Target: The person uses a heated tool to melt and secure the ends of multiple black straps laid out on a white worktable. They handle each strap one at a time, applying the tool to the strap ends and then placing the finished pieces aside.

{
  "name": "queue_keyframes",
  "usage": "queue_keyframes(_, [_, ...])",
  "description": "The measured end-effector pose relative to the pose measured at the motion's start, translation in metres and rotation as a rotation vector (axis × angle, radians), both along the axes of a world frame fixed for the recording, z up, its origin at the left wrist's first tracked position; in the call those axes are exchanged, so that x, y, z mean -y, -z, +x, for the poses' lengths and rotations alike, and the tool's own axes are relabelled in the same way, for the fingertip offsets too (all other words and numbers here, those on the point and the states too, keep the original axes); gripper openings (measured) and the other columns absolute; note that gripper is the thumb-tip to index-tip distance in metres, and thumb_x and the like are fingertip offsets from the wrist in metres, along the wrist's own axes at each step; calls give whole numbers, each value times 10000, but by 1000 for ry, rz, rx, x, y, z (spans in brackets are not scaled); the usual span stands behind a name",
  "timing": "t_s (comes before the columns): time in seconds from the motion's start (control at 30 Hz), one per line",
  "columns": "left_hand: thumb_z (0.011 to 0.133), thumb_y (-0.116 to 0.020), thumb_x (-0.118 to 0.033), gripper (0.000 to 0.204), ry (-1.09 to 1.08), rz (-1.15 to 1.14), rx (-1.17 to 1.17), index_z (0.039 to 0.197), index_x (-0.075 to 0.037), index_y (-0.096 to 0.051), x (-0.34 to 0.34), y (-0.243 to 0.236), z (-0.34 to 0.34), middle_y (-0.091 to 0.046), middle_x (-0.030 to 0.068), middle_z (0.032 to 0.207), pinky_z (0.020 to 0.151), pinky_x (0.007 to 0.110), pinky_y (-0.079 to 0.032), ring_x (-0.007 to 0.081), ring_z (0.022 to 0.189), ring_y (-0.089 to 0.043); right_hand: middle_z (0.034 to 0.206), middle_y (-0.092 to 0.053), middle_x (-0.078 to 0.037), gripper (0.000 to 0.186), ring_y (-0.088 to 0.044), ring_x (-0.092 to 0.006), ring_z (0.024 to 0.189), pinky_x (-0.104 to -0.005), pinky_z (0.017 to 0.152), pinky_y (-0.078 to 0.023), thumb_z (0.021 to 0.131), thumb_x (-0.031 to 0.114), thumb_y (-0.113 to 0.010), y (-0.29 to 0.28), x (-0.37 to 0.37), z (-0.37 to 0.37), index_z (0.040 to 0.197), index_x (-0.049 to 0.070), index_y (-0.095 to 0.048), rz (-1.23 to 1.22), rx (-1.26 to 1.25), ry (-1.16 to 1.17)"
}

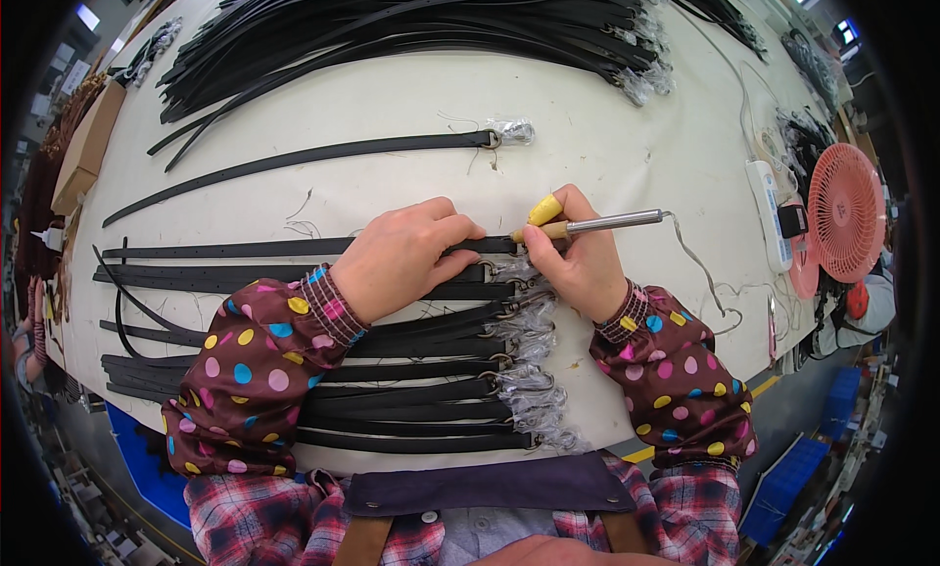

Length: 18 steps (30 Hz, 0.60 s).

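My left hand (pixel 397 258) lies over a black belt strap (pixel 245 248), thumb and fingers closed on it near its buckle end. In my right hand (pixel 586 264) is a corded, pen-shaped tool (pixel 627 220) with a metal barrel and a tan grip, like a soldering iron. Its tip points left and meets the strap's end beside my left fingertips. A yellow cover (pixel 544 211) wraps one right fingertip. Below my hands, several more black belts (pixel 411 411) lie in rows, their buckles in clear plastic wrap (pixel 534 385). My hands partly hide the strap being worked on.
One belt (pixel 304 157) lies alone beyond my hands, and a large belt pile (pixel 411 27) fills the far side. At right are a pink fan (pixel 848 213), a white power strip (pixel 770 216) and the tool's loose cord (pixel 697 267). Loose threads lie about the white table (pixel 607 155).
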<state>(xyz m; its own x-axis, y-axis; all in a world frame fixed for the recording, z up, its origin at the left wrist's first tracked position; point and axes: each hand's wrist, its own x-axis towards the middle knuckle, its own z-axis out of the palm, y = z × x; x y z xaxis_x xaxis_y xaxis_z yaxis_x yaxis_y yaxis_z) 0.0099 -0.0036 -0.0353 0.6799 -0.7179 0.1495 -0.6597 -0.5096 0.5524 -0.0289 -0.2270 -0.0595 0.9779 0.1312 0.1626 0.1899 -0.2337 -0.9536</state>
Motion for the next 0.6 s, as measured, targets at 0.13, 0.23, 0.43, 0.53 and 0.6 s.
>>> queue_keyframes(0.13, [829,-718,-158,221,-1,7,-3,1034,-85,-679,0,-1,0,-601,100,883,664,354,-514,267,736,-621,744,-579,-31,156,-531,-64,632,-228,559,-440,881,81,-639,-1,-1,0,921,8,-507,15,-13,0])
queue_keyframes(0.23, [830,-717,-159,220,-3,10,-5,1033,-85,-679,0,0,0,-604,101,885,667,355,-515,268,739,-623,745,-580,-32,157,-530,-66,632,-230,561,-441,881,82,-640,0,0,0,922,8,-507,6,-4,-1])
queue_keyframes(0.43, [831,-716,-158,217,-2,12,-2,1031,-84,-679,0,0,0,-604,100,884,668,353,-515,267,739,-623,746,-586,-36,158,-534,-69,635,-233,565,-445,881,81,-639,1,0,1,925,6,-508,-6,8,-1])
queue_keyframes(0.53, [830,-717,-156,218,-3,12,-5,1031,-84,-679,0,-1,0,-603,99,882,667,353,-515,267,739,-623,746,-589,-38,158,-541,-68,637,-232,566,-450,880,79,-639,0,0,0,927,4,-508,-7,3,-1])
queue_keyframes(0.6, [829,-717,-156,218,-5,13,-4,1032,-84,-679,0,-1,0,-603,99,881,666,353,-515,267,739,-623,746,-590,-39,159,-546,-68,638,-231,566,-454,880,77,-639,-1,-1,0,928,2,-507,7,-10,2])
